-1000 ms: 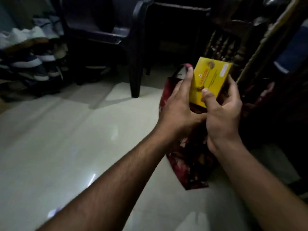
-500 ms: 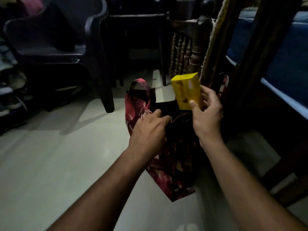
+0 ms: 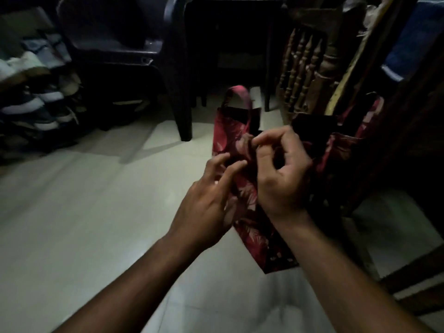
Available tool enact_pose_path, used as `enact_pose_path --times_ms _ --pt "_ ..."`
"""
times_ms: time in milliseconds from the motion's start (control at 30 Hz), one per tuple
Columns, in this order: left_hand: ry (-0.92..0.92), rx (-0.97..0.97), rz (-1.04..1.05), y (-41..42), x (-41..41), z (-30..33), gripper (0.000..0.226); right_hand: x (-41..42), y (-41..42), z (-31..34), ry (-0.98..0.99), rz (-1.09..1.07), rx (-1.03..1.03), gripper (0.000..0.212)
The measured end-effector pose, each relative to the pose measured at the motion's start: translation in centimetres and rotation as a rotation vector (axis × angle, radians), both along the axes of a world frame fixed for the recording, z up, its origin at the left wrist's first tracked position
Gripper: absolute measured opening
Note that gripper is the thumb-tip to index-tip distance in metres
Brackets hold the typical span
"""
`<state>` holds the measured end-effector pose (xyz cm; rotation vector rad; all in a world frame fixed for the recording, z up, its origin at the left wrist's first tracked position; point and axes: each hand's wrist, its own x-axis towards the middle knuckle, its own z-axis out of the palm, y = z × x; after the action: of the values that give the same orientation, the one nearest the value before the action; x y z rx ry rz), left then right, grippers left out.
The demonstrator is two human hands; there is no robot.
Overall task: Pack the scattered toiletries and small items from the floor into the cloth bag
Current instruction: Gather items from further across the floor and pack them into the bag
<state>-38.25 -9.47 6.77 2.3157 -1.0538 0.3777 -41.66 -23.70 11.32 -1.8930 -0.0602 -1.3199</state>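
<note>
A red cloth bag [image 3: 230, 131] with a pale leaf print stands on the pale tiled floor, its handle loop sticking up at the back. My right hand [image 3: 283, 174] pinches a fold of the bag's near rim between thumb and fingertips. Just left of it, my left hand [image 3: 209, 200] lies against the bag's side with fingers spread and only lightly bent, their tips touching the cloth. The yellow box is out of sight. Whatever the bag holds is hidden in shadow.
A dark plastic chair [image 3: 134, 51] stands behind the bag to the left. Shoes fill a rack [image 3: 36, 97] at the far left. Carved wooden furniture [image 3: 310, 66] and a blue mattress edge [image 3: 403, 49] crowd the right side. Bare floor tiles [image 3: 84, 212] stretch to the left.
The yellow box that my right hand held above the bag's mouth has gone from view. That hand now pinches the bag's rim, and my left hand has loosened to spread fingers.
</note>
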Motion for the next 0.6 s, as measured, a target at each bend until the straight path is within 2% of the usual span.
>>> enact_pose_path --times_ms 67,167,233,300,433,500,600 --pt "0.062 0.106 0.072 4.4 -0.5 -1.9 0.068 -1.0 3.5 -0.7 0.108 0.170 -0.092 0.012" --pt "0.195 0.295 0.206 12.9 -2.2 -5.8 0.068 -2.4 9.1 -4.0 0.384 0.469 -0.121 0.009" --pt "0.365 0.318 0.356 18.9 -4.0 -8.4 0.064 -3.4 13.1 -7.4 0.566 0.597 -0.252 0.005" --pt "0.469 0.301 0.485 23.8 -5.9 -10.8 0.059 -4.0 16.6 -10.6 0.708 0.691 -0.389 0.011" --pt "0.539 0.311 0.703 31.4 -8.7 -14.4 0.058 -3.6 23.5 -15.4 0.876 0.789 -0.586 0.022" --pt "0.542 0.376 0.803 35.4 -10.0 -15.8 0.061 -3.8 27.5 -17.4 0.963 0.855 -0.693 0.028" --pt "0.540 0.413 1.043 41.6 -12.2 -17.0 0.070 -5.1 34.5 -20.2 1.041 0.963 -0.846 0.042"
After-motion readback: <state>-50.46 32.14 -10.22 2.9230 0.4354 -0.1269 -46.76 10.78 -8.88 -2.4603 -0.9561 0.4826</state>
